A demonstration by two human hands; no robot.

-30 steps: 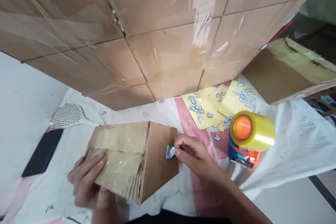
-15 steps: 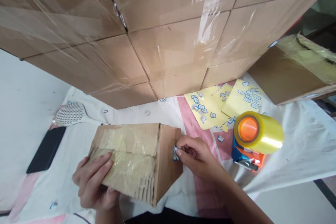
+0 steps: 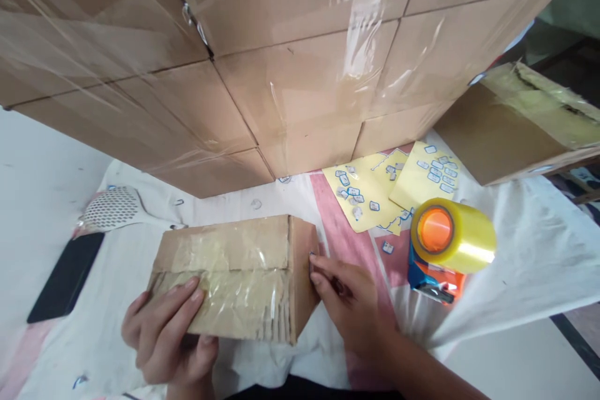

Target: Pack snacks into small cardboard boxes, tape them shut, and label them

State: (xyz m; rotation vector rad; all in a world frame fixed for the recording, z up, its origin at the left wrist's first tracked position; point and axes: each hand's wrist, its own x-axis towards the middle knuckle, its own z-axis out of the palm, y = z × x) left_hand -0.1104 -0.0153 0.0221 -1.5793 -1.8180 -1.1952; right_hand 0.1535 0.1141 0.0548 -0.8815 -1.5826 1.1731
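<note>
The far face of the small box [image 3: 248, 290], its underside and its left end are out of sight, the left end partly behind the left hand [image 3: 169, 331]. Whatever sits under the fingertips of the right hand [image 3: 349, 300] is almost wholly covered; only a tiny dark-blue speck shows at the index finger. The forearms run off the bottom edge, and the big taped stack of boxes [image 3: 309, 106] at twelve o'clock is cut off above. The open-looking box [image 3: 497, 131] at two o'clock leaves the view on the right.

The left grip is closed around the small box, fingers spread over its top, thumb at the near edge. In the right grip, thumb and index finger are bent close together against the end face at three o'clock; whether they pinch something or only press there, I cannot tell.

The small box lies at about seven o'clock from the middle of the view, above a white and pink cloth [image 3: 529, 244]. It is brown, with shiny yellowish tape across the top and a ragged, ridged near edge. From it, yellow sheets [image 3: 375, 194] with little labels lie at two o'clock.
</note>
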